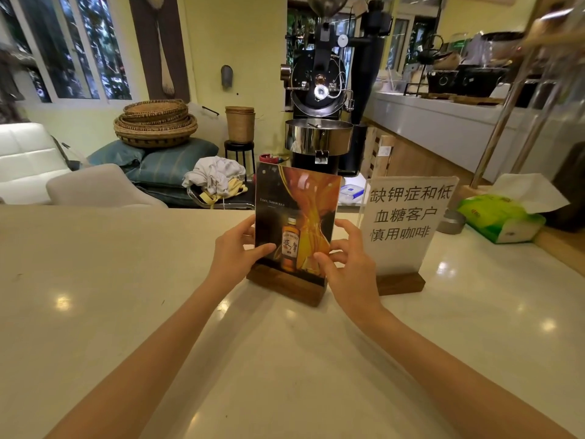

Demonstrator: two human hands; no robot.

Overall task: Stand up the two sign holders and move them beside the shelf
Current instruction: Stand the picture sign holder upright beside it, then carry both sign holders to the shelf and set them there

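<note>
While wide bare counter (110, 280) lies to our left, we pinch the upright whisky sign holder (294, 223) by both side edges: left hand (235, 251) on its left, right hand (346, 264) on its right. Just right, the text sign holder (408, 226) stands, tissue pack (503, 220) beyond.

We note cream glossy counter (126, 280), dark-and-orange whisky sign holder (296, 226) on brown wood base, right of it white sign holder (408, 223) with black characters, green tissue pack (500, 220) further right
</note>
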